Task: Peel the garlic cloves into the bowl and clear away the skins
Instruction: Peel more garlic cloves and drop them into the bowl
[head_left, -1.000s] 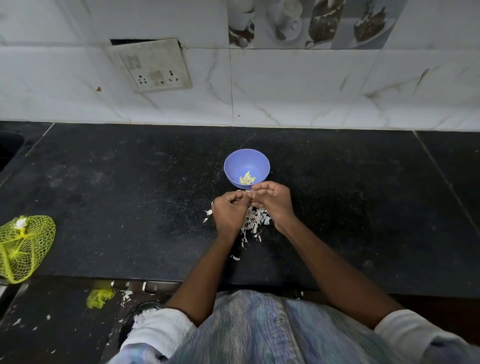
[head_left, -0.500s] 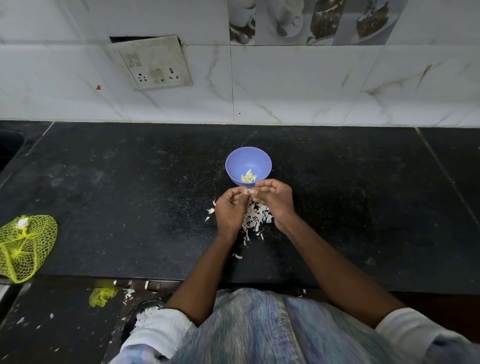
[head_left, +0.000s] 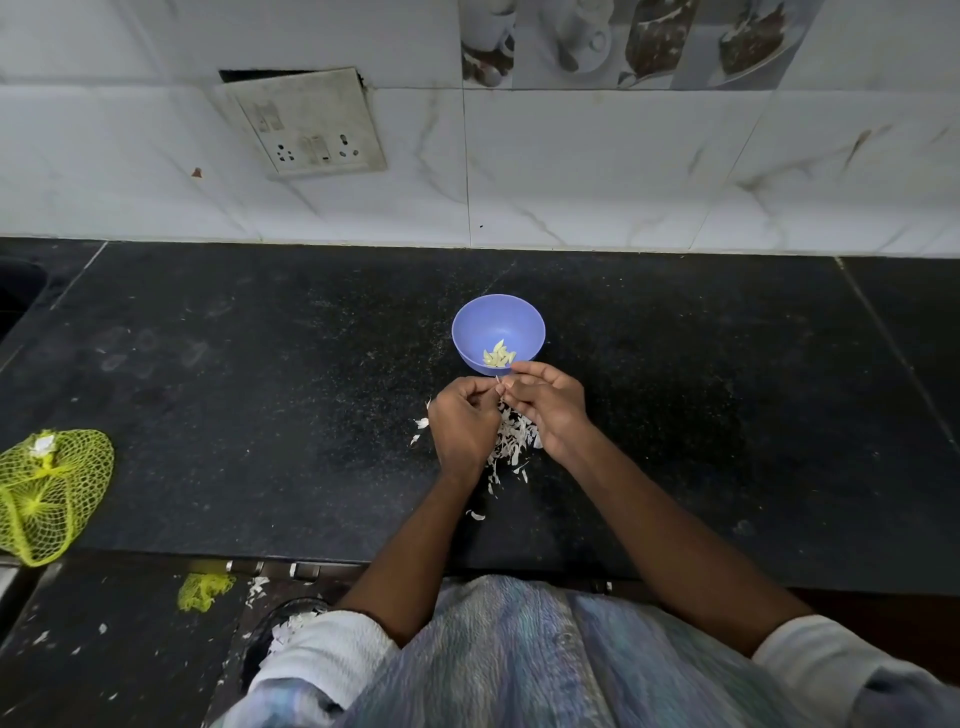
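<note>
Black speckled stone countertop (head_left: 260, 395) fills most of the head view, with a white marble-pattern tiled wall (head_left: 623, 171) behind it. On the counter I note a small round blue plastic bowl (head_left: 470, 325), roughly centre and towards the far side; inside it lie several peeled pale-yellow garlic cloves (head_left: 498, 356), gathered at the near side of the bowl floor. Just near of the bowl, both hands meet over the counter. Left hand (head_left: 464, 423): fingers curled inward, fingertips pinching a small pale garlic piece (head_left: 499, 388) at the point where the two hands touch. Right hand (head_left: 550, 402): fingers also curled, tips closed against the same piece from the right side; I cannot tell whether it is a whole clove or only skin, as too little of it shows. Beneath and between the hands lies a loose pile of white papery garlic skins (head_left: 511, 447), with a few stray flakes to the left and near side of it. Far left, at the near edge of the counter, a yellow-green plastic mesh bag (head_left: 52, 493) lies slack. On the wall, upper left, a grubby white switch-and-socket plate (head_left: 306, 122) sits tilted. More white flakes lie scattered on the dark surface below the counter edge, lower left.
</note>
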